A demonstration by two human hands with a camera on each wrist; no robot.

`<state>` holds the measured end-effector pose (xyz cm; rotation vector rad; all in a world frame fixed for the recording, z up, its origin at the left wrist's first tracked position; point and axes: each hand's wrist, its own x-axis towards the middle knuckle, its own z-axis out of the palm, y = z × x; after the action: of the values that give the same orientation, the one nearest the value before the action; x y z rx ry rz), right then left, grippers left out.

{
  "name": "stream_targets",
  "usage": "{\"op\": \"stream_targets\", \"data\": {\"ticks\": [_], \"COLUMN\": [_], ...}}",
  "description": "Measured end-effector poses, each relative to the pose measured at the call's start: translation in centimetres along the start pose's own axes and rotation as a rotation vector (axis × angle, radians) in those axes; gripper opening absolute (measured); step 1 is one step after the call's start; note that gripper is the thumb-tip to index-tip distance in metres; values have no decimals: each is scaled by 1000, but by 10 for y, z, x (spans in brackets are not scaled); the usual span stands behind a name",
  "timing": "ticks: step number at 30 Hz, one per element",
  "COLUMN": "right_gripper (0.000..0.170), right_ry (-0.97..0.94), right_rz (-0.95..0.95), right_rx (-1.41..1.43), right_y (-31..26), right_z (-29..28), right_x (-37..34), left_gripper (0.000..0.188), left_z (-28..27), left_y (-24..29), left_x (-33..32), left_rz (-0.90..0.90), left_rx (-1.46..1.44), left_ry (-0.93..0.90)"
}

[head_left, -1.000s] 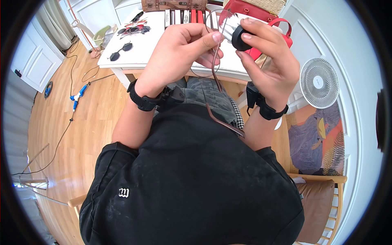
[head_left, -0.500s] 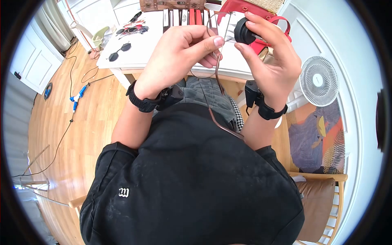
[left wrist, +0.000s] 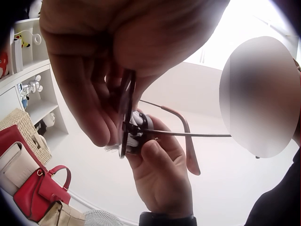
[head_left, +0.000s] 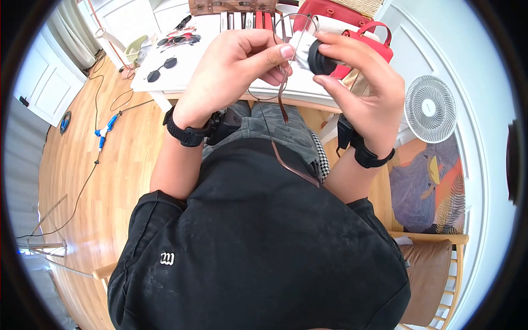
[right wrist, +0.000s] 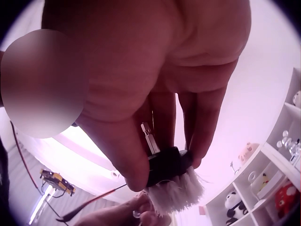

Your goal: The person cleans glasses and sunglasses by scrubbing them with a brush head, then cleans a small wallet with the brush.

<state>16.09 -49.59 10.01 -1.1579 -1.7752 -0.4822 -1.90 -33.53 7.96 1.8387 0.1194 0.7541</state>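
Note:
The left hand pinches the rim of thin-framed glasses, whose brown-tipped temple arms hang toward the lap. Thumb and fingers of the right hand grip the black base of a round brush. White bristles face the lens, and a metal hex shank sticks out of the base toward the palm in the right wrist view. In the left wrist view the bristles lie close against the lens beside the hinge; whether they touch cannot be told.
On the white table are sunglasses, more eyewear, a row of red and white cases, a brown case and a red handbag. A white fan stands at the right; a chair is behind.
The brush moved away from the glasses, turned, then came back left to the lens with its bristles toward it. The left hand and glasses shifted slightly left.

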Motion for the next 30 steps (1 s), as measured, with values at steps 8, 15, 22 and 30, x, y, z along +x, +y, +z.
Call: {"op": "stream_targets", "data": {"ticks": [8,15,22,30], "right_gripper": [38,53,43,14], "right_ry": [4,254,167,-152], "right_rz": [-57,-52,165,50], "right_rx": [-28,213,535,-104], "right_y": [-9,1,17,13], "right_z": [3,-6,-1,9], "right_x": [3,-6,-15,-4], "left_gripper": [26,27,27,28], "left_z": [-4,-4,-13,-10], "left_y": [5,-2,-7,-9], "left_x": [-2,3,5,6], "left_rz": [-4,-145,-208,-300], "left_rx": [-42,-247,-196,-91], "left_ry": [-35,-235,-342,-428]}}
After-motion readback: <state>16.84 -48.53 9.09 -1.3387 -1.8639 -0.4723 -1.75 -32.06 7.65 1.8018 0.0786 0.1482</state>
